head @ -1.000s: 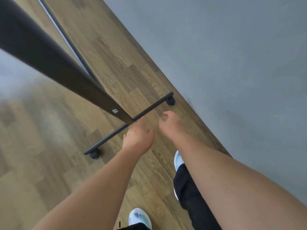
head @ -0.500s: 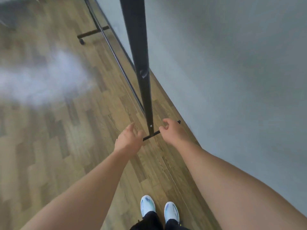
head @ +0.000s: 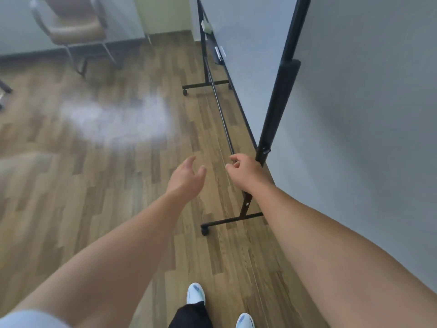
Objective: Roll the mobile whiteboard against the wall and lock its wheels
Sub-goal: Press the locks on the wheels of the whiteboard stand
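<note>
The mobile whiteboard's black frame (head: 280,100) stands close along the grey wall (head: 359,114), seen edge-on. Its near base bar (head: 227,220) lies across the floor with a caster (head: 204,231) at its left end; the wall-side caster is hidden behind my right arm. The far base bar (head: 203,85) with a caster (head: 185,92) sits further back. My left hand (head: 186,177) hovers open over the floor, holding nothing. My right hand (head: 246,171) hangs beside the near post with fingers loosely curled, gripping nothing.
A brown chair (head: 73,29) on metal legs stands at the back left. A marker tray (head: 218,55) runs along the board. Wooden floor (head: 106,185) spreads to the left with a bright glare patch. My feet in white shoes (head: 195,294) stand at the bottom.
My view has risen and pulled back, so the whole frame and both base bars show. Both hands have come away from the near base bar and now hang free.
</note>
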The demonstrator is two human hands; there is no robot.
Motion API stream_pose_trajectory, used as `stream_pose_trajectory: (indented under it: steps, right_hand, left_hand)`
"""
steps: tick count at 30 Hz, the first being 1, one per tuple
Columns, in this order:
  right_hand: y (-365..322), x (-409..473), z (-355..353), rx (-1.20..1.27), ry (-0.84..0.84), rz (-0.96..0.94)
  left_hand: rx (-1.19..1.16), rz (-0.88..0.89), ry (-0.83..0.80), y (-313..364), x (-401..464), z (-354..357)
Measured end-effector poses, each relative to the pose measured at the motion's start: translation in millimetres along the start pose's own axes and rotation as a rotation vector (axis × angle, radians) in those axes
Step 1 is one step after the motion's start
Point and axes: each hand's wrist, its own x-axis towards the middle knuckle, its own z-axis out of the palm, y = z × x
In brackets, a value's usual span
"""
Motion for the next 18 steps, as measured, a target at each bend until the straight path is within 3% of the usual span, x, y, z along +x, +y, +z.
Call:
stream_pose_trajectory:
  steps: [10, 18]
  right_hand:
    - [-173, 108, 62, -0.054, -0.022, -0.107]
    - [-280, 211, 99, -0.007, 0.056, -0.109]
  left_hand:
    - [-0.032, 0.014, 0.098, -51, 118, -156]
    - [-0.08, 0.052, 0.068, -70, 238, -261]
